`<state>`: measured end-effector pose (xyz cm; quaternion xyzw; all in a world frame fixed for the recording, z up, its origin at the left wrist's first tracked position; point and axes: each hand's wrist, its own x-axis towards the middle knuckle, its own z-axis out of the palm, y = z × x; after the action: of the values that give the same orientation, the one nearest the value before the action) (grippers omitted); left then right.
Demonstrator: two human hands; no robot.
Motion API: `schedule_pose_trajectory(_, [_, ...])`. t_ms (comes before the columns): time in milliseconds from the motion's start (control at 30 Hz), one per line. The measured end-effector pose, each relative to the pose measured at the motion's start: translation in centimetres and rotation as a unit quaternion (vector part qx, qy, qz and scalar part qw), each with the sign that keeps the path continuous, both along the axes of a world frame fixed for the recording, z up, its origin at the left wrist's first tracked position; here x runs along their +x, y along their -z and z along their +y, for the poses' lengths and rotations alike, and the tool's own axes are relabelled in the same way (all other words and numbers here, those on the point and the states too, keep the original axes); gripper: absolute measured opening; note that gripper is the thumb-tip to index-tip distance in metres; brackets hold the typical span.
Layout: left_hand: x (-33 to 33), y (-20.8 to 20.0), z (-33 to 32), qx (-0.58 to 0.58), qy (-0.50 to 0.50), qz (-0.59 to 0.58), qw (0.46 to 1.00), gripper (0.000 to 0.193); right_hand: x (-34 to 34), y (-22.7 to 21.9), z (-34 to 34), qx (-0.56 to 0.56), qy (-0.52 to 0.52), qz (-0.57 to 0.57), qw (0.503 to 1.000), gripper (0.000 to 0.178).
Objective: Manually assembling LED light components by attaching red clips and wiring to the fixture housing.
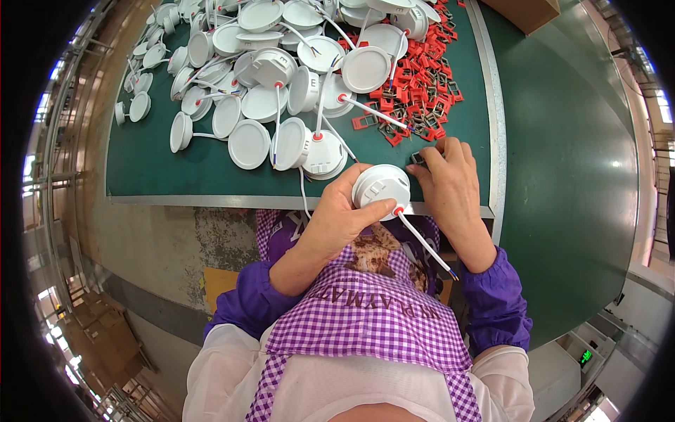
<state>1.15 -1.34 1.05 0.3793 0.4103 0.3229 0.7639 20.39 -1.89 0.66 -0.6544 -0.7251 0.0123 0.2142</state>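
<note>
My left hand (336, 216) is closed around a white round light fitting (382, 184), thumb on its face and fingers behind. From a red grommet at its lower edge runs a white cable (425, 245), slanting down to the right and ending in bare-tipped coloured wires. Just right of it, above the table's front edge, my right hand (451, 184) pinches a small dark clip (418, 159) between thumb and fingers. The clip is partly covered by the fingertips. Beyond that hand lies a heap of small red and dark clips (422, 84).
Many similar white light fittings (249, 144) with cables are piled across the green table (169, 169). A metal edge strip (495, 119) borders it on the right, with another green surface (562, 176) past it. A cardboard box (524, 13) stands at the far right.
</note>
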Motion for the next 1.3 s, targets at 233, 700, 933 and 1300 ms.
schedule_pose_trajectory(233, [-0.1, -0.1, 0.3, -0.011, 0.022, 0.015, 1.0, 0.044, 0.8, 1.4, -0.2, -0.005, -0.022, -0.022, 0.999, 0.021])
schedule_pose_trajectory(700, [0.7, 0.8, 0.5, 0.062, 0.02, 0.036, 0.997, 0.037, 0.3, -2.0, -2.0, -0.007, -0.02, 0.211, 0.977, 0.013])
schedule_pose_trajectory(933, [1.5, 1.3, 0.3, 0.119, -0.019, 0.028, 0.992, 0.034, -0.6, -2.7, -3.3, 0.007, -0.051, 0.251, 0.967, 0.019])
schedule_pose_trajectory(1300, [1.6, 0.0, 0.2, 0.21, 0.012, 0.139, 0.968, 0.033, -1.3, -2.2, -3.8, -0.008, -0.035, 0.239, 0.97, 0.027])
